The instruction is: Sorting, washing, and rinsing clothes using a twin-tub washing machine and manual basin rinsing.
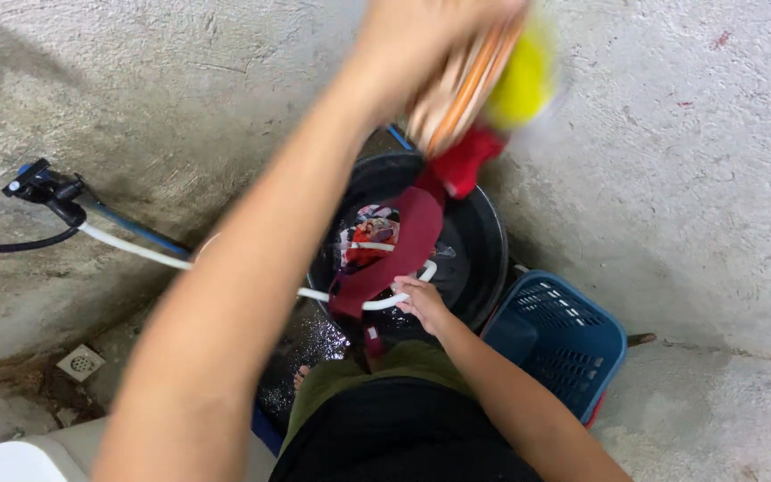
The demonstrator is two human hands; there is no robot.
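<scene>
My left hand point(421, 36) is raised near the top of the view, gripping a bunch of wet clothes point(479, 85) in orange, yellow and red; a dark red cloth point(394, 254) hangs from it down over the black basin point(484, 241). My right hand point(421, 302) rests at the basin's near rim, holding the end of a white hose point(136, 250). More coloured laundry point(369, 234) lies in the water inside the basin.
A blue plastic laundry basket point(559, 344) stands right of the basin. The hose runs left to a black and blue tap fitting point(46, 190) on the concrete floor. A floor drain point(80, 362) sits at lower left. A white object point(6, 464) is at the bottom left corner.
</scene>
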